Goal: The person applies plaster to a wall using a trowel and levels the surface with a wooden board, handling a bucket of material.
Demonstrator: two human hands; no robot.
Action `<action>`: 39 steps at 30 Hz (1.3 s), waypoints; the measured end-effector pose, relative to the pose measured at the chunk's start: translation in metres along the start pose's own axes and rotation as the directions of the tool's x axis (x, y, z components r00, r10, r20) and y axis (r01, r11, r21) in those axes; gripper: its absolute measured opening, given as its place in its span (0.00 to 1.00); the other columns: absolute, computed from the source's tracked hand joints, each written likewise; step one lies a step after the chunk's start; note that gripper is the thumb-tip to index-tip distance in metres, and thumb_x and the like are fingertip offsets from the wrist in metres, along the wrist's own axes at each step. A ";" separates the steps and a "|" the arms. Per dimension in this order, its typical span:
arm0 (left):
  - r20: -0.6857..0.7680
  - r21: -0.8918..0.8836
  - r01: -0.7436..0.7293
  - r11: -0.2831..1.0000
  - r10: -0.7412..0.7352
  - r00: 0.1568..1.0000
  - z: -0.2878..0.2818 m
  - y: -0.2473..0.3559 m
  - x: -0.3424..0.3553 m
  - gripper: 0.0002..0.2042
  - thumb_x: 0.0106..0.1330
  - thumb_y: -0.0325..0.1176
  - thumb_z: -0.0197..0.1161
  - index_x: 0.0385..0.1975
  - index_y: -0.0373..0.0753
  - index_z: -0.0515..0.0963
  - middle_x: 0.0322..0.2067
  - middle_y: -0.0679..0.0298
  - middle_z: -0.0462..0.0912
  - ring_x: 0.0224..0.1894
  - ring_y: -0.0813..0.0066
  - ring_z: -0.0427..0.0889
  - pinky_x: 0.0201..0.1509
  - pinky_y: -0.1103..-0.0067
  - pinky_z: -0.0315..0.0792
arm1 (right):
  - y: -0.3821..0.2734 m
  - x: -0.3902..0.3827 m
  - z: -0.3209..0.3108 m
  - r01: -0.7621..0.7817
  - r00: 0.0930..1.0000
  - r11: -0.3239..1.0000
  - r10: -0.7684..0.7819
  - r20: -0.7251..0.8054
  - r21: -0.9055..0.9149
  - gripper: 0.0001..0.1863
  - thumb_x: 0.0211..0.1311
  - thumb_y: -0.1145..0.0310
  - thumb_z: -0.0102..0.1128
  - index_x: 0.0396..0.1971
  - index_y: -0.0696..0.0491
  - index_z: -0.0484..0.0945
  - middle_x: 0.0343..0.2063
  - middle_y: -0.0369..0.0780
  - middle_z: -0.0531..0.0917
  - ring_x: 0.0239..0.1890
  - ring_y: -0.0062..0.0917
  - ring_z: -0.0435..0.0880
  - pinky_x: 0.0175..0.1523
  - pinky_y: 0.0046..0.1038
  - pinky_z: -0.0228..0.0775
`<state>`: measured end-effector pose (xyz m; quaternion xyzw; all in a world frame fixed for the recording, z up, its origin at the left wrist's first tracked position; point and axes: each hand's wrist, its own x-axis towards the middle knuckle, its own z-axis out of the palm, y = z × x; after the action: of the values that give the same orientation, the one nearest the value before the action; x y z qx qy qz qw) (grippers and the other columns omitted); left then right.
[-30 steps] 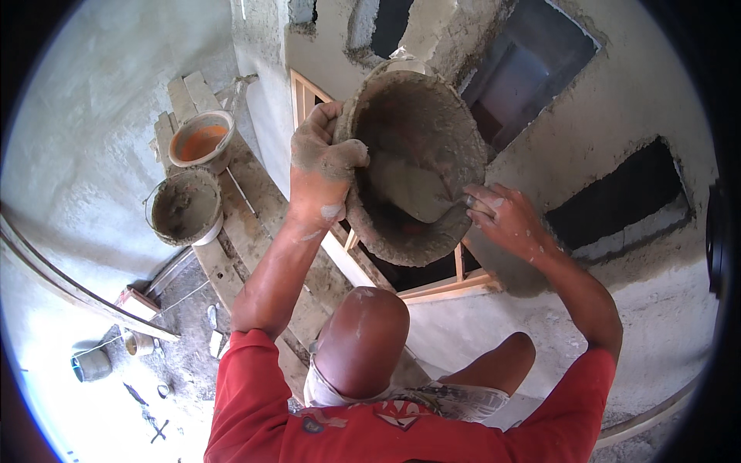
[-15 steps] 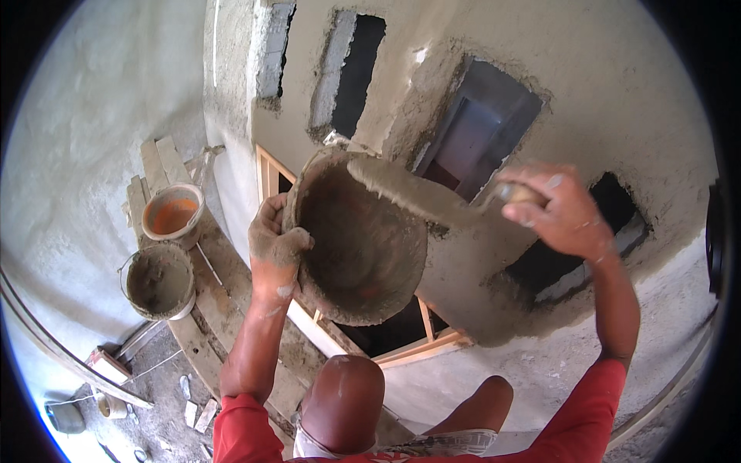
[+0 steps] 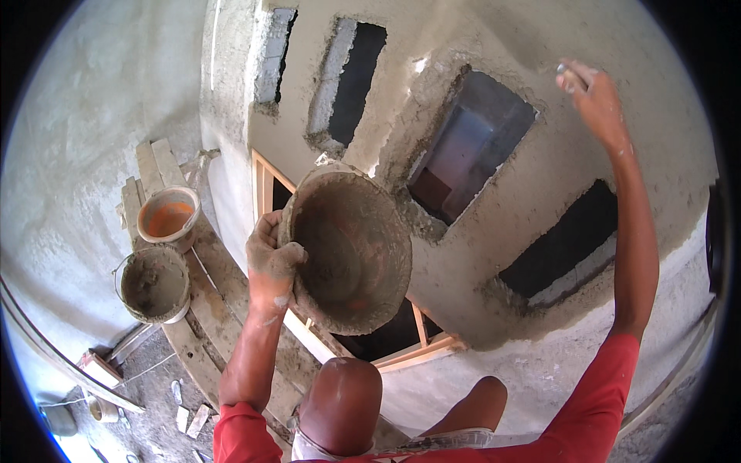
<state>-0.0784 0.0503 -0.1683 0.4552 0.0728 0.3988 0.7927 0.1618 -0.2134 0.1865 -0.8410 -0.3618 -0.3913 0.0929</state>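
Bucket (image 3: 377, 231), mortar-caked, is up in front of the wall, mouth facing the wearer, just left of scene centre. Left hand (image 3: 275, 258) grips its left rim, thumb over the edge; same hold as half a second ago, bucket about the same place. Main change is the right hand (image 3: 596, 99): a second ago at the bucket's right rim, then right of it with a mortar-loaded trowel across the mouth; now well apart, far right, arm stretched up the wall. Its fingers are closed round the trowel handle (image 3: 572, 79); blade can't be made out. Bucket mouth now uncovered. Plastered wall (image 3: 448, 285) behind: large opening (image 3: 471, 147) between bucket and right hand, dark opening (image 3: 563, 241) nearer right. Wooden frame (image 3: 413, 359) below bucket. Left: orange-lined bucket (image 3: 169, 220) and mortar bucket (image 3: 185, 279) unmoved on planks (image 3: 212, 312).
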 end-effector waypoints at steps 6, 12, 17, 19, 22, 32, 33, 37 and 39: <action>0.048 0.035 0.002 0.999 -0.003 0.999 0.010 -0.001 -0.005 0.26 0.41 0.15 0.53 0.47 0.26 0.70 0.41 0.56 0.81 0.40 0.72 0.81 0.49 0.80 0.76 | -0.058 -0.110 0.024 0.102 0.816 0.950 -0.249 0.522 0.294 0.23 0.53 0.63 0.69 0.48 0.57 0.81 0.44 0.48 0.84 0.46 0.34 0.83 0.54 0.32 0.72; 0.114 0.080 0.030 0.996 -0.039 0.993 0.041 -0.005 -0.015 0.26 0.42 0.15 0.53 0.47 0.27 0.70 0.41 0.58 0.81 0.39 0.73 0.81 0.47 0.80 0.76 | -0.096 -0.187 0.061 0.468 0.661 0.877 -0.427 0.616 0.106 0.14 0.55 0.67 0.60 0.42 0.53 0.80 0.33 0.47 0.81 0.38 0.43 0.82 0.45 0.40 0.75; 0.115 0.115 0.055 0.992 -0.068 0.991 0.051 -0.005 -0.021 0.26 0.41 0.15 0.53 0.47 0.26 0.70 0.40 0.58 0.81 0.39 0.74 0.81 0.47 0.81 0.76 | -0.104 -0.206 0.097 0.656 0.592 0.753 -0.464 0.659 -0.059 0.14 0.58 0.67 0.56 0.44 0.50 0.80 0.35 0.45 0.82 0.41 0.37 0.84 0.45 0.38 0.76; 0.108 0.109 0.047 0.993 -0.059 0.992 0.054 -0.006 -0.025 0.25 0.41 0.15 0.53 0.46 0.27 0.71 0.40 0.58 0.81 0.38 0.74 0.81 0.46 0.80 0.76 | -0.103 -0.217 0.115 0.695 0.553 0.718 -0.486 0.677 -0.052 0.14 0.57 0.67 0.57 0.44 0.49 0.80 0.35 0.44 0.82 0.41 0.36 0.84 0.43 0.38 0.77; 0.103 0.140 0.052 0.989 -0.067 0.992 0.049 -0.013 -0.026 0.25 0.41 0.15 0.53 0.47 0.27 0.71 0.39 0.58 0.81 0.37 0.74 0.81 0.46 0.81 0.76 | -0.109 -0.234 0.128 0.674 0.480 0.737 -0.487 0.730 0.049 0.14 0.57 0.67 0.57 0.44 0.50 0.80 0.35 0.44 0.82 0.40 0.36 0.84 0.42 0.37 0.78; 0.012 0.027 0.070 0.997 -0.071 0.997 0.007 -0.036 -0.042 0.22 0.46 0.15 0.52 0.47 0.27 0.71 0.40 0.59 0.80 0.39 0.77 0.79 0.46 0.83 0.74 | -0.133 -0.285 0.159 0.366 0.531 0.851 -0.523 0.667 0.376 0.15 0.62 0.69 0.52 0.47 0.51 0.80 0.36 0.50 0.81 0.38 0.45 0.85 0.42 0.42 0.78; -0.011 0.010 0.076 0.997 -0.076 0.997 0.002 -0.036 -0.043 0.23 0.46 0.15 0.52 0.47 0.27 0.71 0.40 0.59 0.80 0.39 0.77 0.79 0.45 0.83 0.74 | -0.135 -0.286 0.161 0.349 0.542 0.856 -0.517 0.663 0.382 0.15 0.62 0.68 0.52 0.47 0.51 0.80 0.37 0.49 0.81 0.39 0.45 0.84 0.42 0.42 0.78; -0.102 -0.023 0.075 0.997 -0.077 0.992 -0.024 -0.040 -0.047 0.23 0.46 0.16 0.53 0.47 0.27 0.70 0.40 0.58 0.81 0.37 0.77 0.80 0.43 0.84 0.75 | -0.143 -0.289 0.164 0.260 0.634 0.875 -0.474 0.611 0.408 0.16 0.62 0.67 0.56 0.50 0.50 0.79 0.36 0.47 0.79 0.41 0.42 0.83 0.44 0.41 0.77; -0.132 -0.042 0.060 0.997 -0.065 0.989 -0.034 -0.040 -0.049 0.23 0.46 0.15 0.53 0.47 0.26 0.70 0.40 0.58 0.81 0.37 0.77 0.80 0.43 0.84 0.75 | -0.142 -0.292 0.166 0.207 0.682 0.882 -0.441 0.583 0.424 0.17 0.60 0.67 0.58 0.50 0.48 0.79 0.36 0.46 0.79 0.40 0.42 0.82 0.44 0.41 0.76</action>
<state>-0.1048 0.0281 -0.2315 0.4100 0.1324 0.4044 0.8067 0.0365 -0.1945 -0.1556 -0.8179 -0.5748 -0.0112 0.0230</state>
